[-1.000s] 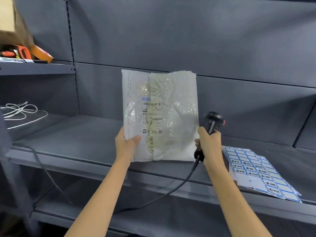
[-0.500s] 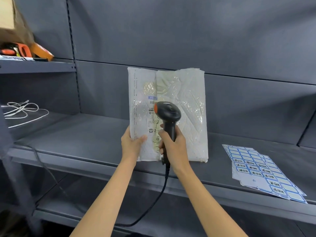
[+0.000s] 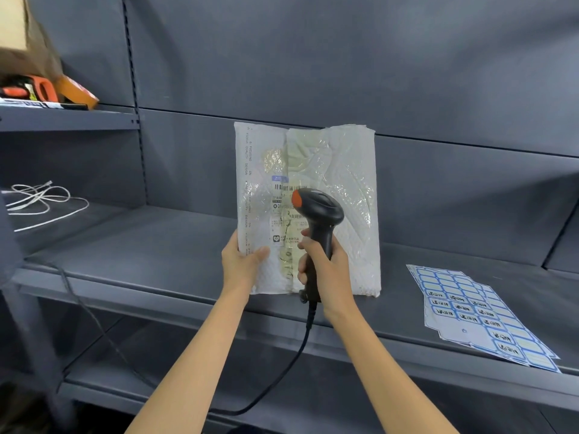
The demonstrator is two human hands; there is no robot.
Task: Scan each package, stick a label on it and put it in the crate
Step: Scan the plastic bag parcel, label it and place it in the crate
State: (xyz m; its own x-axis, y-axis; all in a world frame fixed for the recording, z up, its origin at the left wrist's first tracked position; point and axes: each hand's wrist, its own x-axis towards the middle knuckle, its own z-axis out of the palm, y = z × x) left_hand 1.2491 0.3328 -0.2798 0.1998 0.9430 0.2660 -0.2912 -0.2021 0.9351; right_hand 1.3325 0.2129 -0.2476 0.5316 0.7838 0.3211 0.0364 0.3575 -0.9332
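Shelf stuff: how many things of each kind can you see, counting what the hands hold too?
Packages: 1, the package gripped by the left hand.
Scanners: 1, the scanner gripped by the right hand.
Label sheets: 1 stack, the label sheets; number of sheets unclear.
White cables: 1, the white cable.
Cardboard boxes: 1, the cardboard box.
Orange tools: 1, the orange tool.
Total: 6.

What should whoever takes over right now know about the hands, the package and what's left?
Left hand grips the package by its lower left edge, holding it upright above the shelf.
Right hand grips the scanner, aimed at the package's printed barcode.
Label sheets lie on the shelf to the right.
Done: package picked up, scanner aimed.
Left: confirm scan, stick label, place in crate, which is not in view.
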